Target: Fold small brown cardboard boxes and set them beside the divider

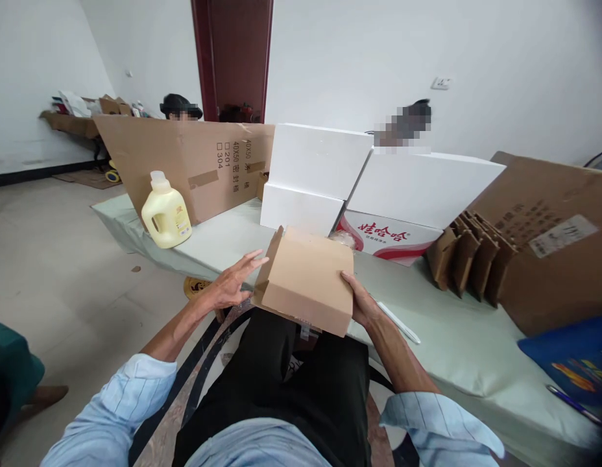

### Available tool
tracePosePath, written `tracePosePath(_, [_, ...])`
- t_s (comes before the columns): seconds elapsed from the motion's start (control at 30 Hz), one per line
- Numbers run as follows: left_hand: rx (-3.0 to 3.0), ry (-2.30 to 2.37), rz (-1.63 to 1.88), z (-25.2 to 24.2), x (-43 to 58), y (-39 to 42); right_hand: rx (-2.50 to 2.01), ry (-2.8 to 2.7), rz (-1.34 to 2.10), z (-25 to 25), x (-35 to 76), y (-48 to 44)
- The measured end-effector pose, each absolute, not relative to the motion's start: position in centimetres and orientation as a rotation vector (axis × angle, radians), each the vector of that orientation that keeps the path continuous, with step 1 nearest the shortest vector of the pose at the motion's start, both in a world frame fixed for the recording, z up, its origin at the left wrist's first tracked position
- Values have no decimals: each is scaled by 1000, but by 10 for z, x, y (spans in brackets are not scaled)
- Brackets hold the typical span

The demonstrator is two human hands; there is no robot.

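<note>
The box (308, 282) looks folded up but for its raised left flap; right hand (362, 303) grips its side, left hand (230, 285) flat-fingered beside the flap.

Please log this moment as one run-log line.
left hand: open, touching small brown cardboard box flap | right hand: gripping box side | box over lap

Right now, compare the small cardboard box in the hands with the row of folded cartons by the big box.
The small cardboard box is assembled, held above the lap; the folded cartons are flat and lean in a row on the table. The box looks lighter tan, the cartons darker brown. Both are plain cardboard.
</note>
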State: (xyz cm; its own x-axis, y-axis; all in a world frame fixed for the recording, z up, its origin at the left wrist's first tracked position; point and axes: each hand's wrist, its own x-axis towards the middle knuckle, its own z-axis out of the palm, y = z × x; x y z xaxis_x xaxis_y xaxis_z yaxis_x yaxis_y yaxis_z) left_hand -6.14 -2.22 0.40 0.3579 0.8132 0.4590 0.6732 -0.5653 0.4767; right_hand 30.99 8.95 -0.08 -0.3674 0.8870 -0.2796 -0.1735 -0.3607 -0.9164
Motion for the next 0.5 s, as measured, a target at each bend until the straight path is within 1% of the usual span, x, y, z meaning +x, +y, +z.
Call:
tracePosePath(0.1, [2612, 1289, 892, -2, -51, -30, -1112, -1005, 1879, -3, 311, 89])
tracePosePath(0.23, [2705, 1223, 857, 0, -44, -31, -1142, -964, 1962, -10, 313, 88])
tracePosePath(0.4, [2716, 1207, 1019, 9, -40, -29, -1248, -1047, 1950, -14, 318, 84])
tracePosePath(0.5, [2722, 1163, 1141, 11, -32, -25, -1195, -1319, 1752, -17, 318, 77])
